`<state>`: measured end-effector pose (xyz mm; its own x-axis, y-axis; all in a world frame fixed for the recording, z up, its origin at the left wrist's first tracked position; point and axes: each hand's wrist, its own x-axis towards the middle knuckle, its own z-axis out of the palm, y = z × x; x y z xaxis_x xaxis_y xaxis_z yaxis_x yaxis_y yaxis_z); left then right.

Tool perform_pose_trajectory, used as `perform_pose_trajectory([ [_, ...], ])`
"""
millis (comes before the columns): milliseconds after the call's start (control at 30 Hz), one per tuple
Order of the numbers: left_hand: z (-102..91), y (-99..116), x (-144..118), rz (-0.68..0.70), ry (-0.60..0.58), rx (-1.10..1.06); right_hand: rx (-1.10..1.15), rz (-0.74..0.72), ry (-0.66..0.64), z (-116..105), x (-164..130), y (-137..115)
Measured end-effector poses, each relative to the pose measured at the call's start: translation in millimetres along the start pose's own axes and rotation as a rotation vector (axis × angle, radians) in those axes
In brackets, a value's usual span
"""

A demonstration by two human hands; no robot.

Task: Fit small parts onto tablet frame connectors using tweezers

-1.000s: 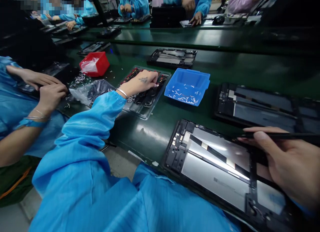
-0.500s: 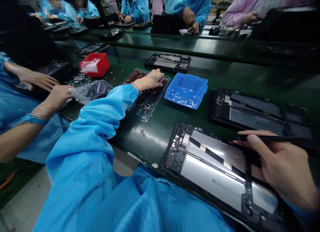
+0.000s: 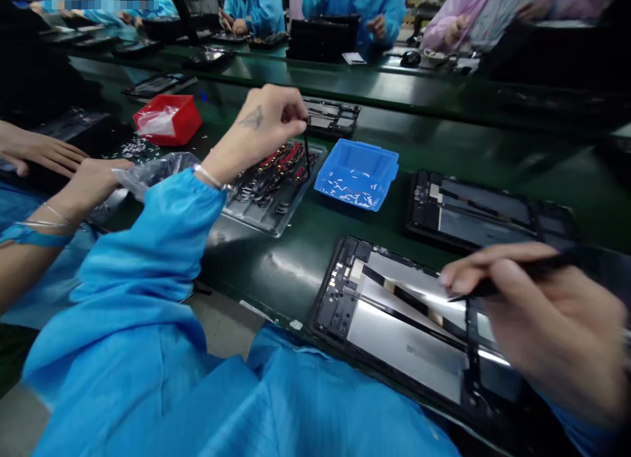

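Left hand: the left hand [image 3: 263,125] is raised above the clear parts tray [image 3: 256,215], thumb and forefinger pinched on the top end of a thin black strip [image 3: 306,156] that hangs straight down, its lower end just over the tray's far right corner.
Right hand: the right hand [image 3: 537,325] is curled around a slim black tool [image 3: 522,276], held like a pen; the tool's tip points left and lies over the middle of the open tablet [image 3: 394,319]. The hand is blurred, so I cannot tell whether the tip touches the tablet.
Open tablet: it lies at the near edge of the green bench [image 3: 305,246], back cover off, silver panel and black ribbon cables showing, with its right part hidden under the right hand.
Parts tray: it sits left of centre on the bench, filled with small black and red parts, tilted with its long side running away to the right.
Blue bin [image 3: 357,174]: just right of the tray, apart from it, holding a scatter of small white pieces.
Second tablet [image 3: 488,210]: on the bench beyond the open tablet, toward the right edge.
Red bin [image 3: 167,118]: toward the far left of the bench, with a clear plastic bag [image 3: 155,171] lying near it.
Co-worker's hands [image 3: 64,174]: at the left edge, resting on a dark device.
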<state>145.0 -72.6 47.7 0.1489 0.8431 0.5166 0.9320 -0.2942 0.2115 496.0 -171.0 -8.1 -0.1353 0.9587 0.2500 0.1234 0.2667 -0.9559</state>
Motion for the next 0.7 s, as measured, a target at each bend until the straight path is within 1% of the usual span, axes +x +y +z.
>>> perform_pose_trajectory([
  [33, -6.1, 21.9, -9.5, 0.093, 0.088, 0.087, 0.126, 0.135, -0.08, 9.7, 1.4, -4.5],
  [67, -8.9, 44.6, -20.5, 0.223, 0.145, 0.168, 0.238, 0.262, -0.169, 18.8, 3.4, -7.1],
  [100, -8.3, 66.3, -32.7, 0.392, 0.213, 0.241, 0.341, 0.359, -0.245, 26.8, 5.7, -7.9],
  [133, -4.8, 85.6, -45.1, 0.599, 0.293, 0.29, 0.418, 0.422, -0.293, 33.3, 8.0, -7.2],
  [167, 0.9, 101.4, -56.9, 0.827, 0.314, 0.305, 0.482, 0.452, -0.309, 37.9, 9.9, -5.4],
  [200, 8.2, 113.4, -67.2, 0.996, 0.326, 0.302, 0.524, 0.472, -0.306, 40.5, 11.2, -3.2],
  [233, 16.2, 121.6, -75.3, 1.128, 0.334, 0.282, 0.547, 0.487, -0.287, 41.4, 11.9, -0.9],
  [267, 23.9, 126.6, -80.9, 1.207, 0.332, 0.252, 0.555, 0.503, -0.258, 40.8, 11.8, 1.2],
  [300, 30.7, 129.3, -84.2, 1.239, 0.331, 0.221, 0.548, 0.516, -0.229, 39.1, 11.1, 2.9],
  [367, 40.1, 130.7, -85.7, 1.243, 0.325, 0.171, 0.511, 0.507, -0.185, 34.1, 8.8, 5.1],
  [433, 43.5, 130.6, -83.7, 1.242, 0.29, 0.155, 0.457, 0.458, -0.175, 29.2, 6.6, 6.4],
  [500, 43.4, 130.9, -80.7, 1.228, 0.256, 0.095, 0.399, 0.409, -0.193, 26.0, 5.7, 7.0],
  [533, 43.0, 131.2, -79.1, 1.198, 0.252, 0.036, 0.368, 0.38, -0.202, 25.2, 5.7, 6.9],
  [600, 42.3, 131.2, -75.5, 1.078, 0.247, -0.053, 0.274, 0.311, -0.226, 24.3, 6.4, 5.7],
  [667, 42.2, 130.5, -71.7, 0.946, 0.228, -0.038, 0.141, 0.218, -0.266, 23.5, 7.5, 3.2],
  [700, 42.2, 129.9, -70.1, 0.902, 0.207, -0.006, 0.07, 0.172, -0.287, 22.9, 8.0, 1.8],
])
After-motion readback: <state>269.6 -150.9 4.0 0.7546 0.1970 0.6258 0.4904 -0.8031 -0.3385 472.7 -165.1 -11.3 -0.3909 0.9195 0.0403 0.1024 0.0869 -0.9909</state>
